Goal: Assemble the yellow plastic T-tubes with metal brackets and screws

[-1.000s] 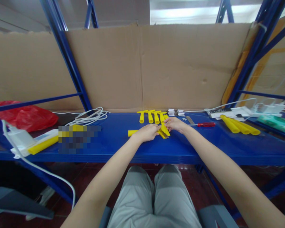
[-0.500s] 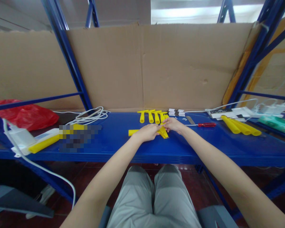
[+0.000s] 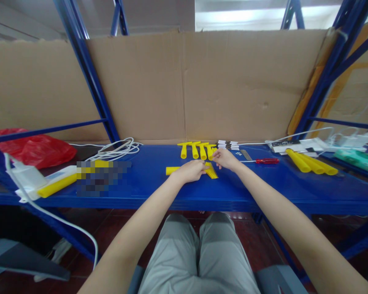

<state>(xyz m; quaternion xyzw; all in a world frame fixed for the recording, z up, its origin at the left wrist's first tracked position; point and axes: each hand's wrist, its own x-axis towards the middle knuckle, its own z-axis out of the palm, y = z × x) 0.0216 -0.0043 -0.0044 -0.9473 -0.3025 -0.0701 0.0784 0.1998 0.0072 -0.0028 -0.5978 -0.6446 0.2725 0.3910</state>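
Note:
My left hand (image 3: 191, 170) is closed around a yellow scraper-like tool (image 3: 211, 171) lying on the blue bench. Its round handle sticks out to the left of the hand and its flared head to the right. My right hand (image 3: 223, 159) is just above and right of that head, apart from it, with thumb and fingers pinched. Whatever is between those fingertips is too small to make out. Behind the hands stand several yellow T-shaped pieces (image 3: 195, 151) in a row, the rightmost partly hidden by my right hand.
A red-handled screwdriver (image 3: 266, 161), a flat metal blade (image 3: 245, 154), small screws (image 3: 238, 153) and a stack of white-and-black boxes (image 3: 228, 145) lie to the right. Farther right are yellow tubes (image 3: 309, 163). A white cable coil (image 3: 119, 149) and red bag (image 3: 37, 147) lie left.
My right hand has come off the tool's head and moved slightly up and right, uncovering more of the head. My left hand has stayed in place on the tool.

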